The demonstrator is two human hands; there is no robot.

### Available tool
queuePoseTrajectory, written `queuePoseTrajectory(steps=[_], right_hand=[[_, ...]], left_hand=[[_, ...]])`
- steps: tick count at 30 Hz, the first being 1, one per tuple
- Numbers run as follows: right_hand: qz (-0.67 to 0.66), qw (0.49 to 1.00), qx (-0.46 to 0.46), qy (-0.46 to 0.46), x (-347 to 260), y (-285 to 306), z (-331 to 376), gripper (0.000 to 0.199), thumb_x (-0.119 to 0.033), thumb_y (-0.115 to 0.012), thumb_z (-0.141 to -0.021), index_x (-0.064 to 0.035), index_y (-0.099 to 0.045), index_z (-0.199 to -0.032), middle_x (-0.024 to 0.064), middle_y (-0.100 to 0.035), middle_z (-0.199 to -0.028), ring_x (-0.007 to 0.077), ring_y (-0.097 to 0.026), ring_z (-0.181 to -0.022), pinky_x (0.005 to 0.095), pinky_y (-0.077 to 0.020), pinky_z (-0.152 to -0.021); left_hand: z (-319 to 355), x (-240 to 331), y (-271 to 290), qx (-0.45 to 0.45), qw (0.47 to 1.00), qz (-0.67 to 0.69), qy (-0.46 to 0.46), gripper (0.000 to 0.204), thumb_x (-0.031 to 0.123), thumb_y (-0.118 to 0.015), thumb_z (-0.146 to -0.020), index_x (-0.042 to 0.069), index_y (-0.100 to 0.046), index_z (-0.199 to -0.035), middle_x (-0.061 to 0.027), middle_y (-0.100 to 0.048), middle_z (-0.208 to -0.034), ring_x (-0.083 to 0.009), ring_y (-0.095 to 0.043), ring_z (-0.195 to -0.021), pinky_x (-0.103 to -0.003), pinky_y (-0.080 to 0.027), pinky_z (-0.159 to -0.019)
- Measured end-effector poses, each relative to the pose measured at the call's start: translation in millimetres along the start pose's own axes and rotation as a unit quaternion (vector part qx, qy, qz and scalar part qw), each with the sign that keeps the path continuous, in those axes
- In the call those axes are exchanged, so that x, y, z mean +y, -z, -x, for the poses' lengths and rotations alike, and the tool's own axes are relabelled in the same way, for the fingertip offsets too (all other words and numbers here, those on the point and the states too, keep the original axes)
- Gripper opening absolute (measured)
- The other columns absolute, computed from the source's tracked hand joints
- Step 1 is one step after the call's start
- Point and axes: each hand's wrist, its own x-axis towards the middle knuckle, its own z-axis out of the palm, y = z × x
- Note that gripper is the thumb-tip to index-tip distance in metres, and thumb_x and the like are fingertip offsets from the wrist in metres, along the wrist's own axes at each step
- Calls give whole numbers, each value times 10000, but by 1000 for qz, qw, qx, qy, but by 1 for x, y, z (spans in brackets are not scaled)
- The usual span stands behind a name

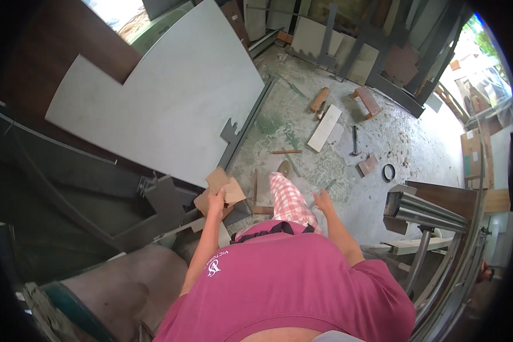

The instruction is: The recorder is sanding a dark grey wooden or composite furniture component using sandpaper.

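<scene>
My left hand (215,202) is closed on the edge of a piece of torn brown cardboard (233,192), with its flaps spread around my fingers. It hangs beside the lower corner of a large pale board (171,97) that leans at the left. On the other side of my checked trouser leg (288,196), my right hand (322,202) is closed around a thin, dark grey tool (330,184). Only one slim end of it sticks out past my fingers, too small to name.
On the dusty floor lie a hammer (355,140), a black tape roll (388,172), a white plank (325,128), a small brown stool (367,103) and a wooden stick (286,151). Metal rails (427,210) stand at the right. Panels (347,57) lean along the back.
</scene>
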Motion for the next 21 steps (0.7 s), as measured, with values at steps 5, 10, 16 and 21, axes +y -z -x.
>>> queuePoseTrajectory(steps=[5, 10, 16, 21], right_hand=[[-114, 965, -211, 108, -223, -15, -14, 633, -418, -585, -811, -67, -379, -1296, 98, -573, -1021, 187, -577, -874, 286, -465, -721], [86, 905, -105, 404, -296, -48, -66, 644, -380, -638, -763, -55, -410, -1271, 169, -530, -1094, 229, -574, -919, 291, -452, -787], [-103, 959, -236, 122, -345, 0, -134, 651, -219, -665, -775, -45, -332, -1307, 136, -507, -1117, 171, -518, -956, 284, -451, -747], [-391, 876, -283, -26, -365, 55, -145, 563, -257, -655, -804, -70, -393, -1265, -4, -493, -972, 77, -476, -776, 244, -448, -694]], left_hand=[[-30, 76, -102, -107, 993, 29, 32, 329, 163, -546, -840, -6, -520, -1121, -90, -616, -929, -200, -626, -717, -333, -508, -541], [-92, 126, -182, -174, 981, 33, 84, 334, 178, -535, -846, 5, -499, -1130, -92, -598, -952, -216, -628, -761, -340, -521, -545], [-139, 187, -249, -253, 957, 32, 136, 367, 180, -466, -876, 28, -407, -1205, -117, -551, -1065, -243, -597, -906, -356, -518, -656], [-154, 208, -310, -292, 928, 167, 159, 378, 178, -468, -887, 40, -384, -1229, -117, -510, -1155, -254, -553, -1012, -398, -494, -817]])
